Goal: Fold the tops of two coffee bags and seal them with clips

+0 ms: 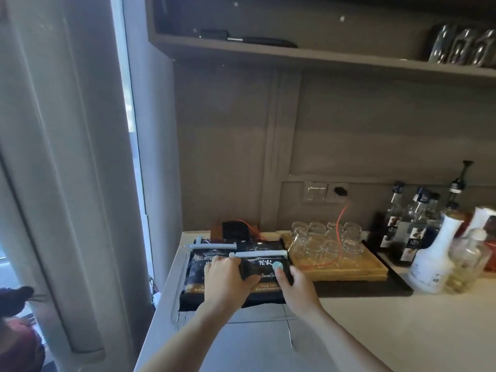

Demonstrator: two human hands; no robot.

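Two black coffee bags lie side by side at the left end of the counter. The left bag [197, 267] has a long pale clip [212, 247] across its top. The right bag [264, 272] has its top folded down, with a second pale clip [259, 254] across the fold. My left hand [226, 283] lies over the seam between the bags, its fingers curled over the folded edge of the right bag. My right hand [294, 287] holds that bag's right side, thumb pressed near a round pale sticker [277, 265].
A wooden tray [349, 275] of upturned glasses stands right of the bags, an orange cable draped over it. Syrup bottles [413, 224] and a white bottle [434, 259] line the far right. A shelf [295, 57] hangs overhead; a tall grey panel stands at left.
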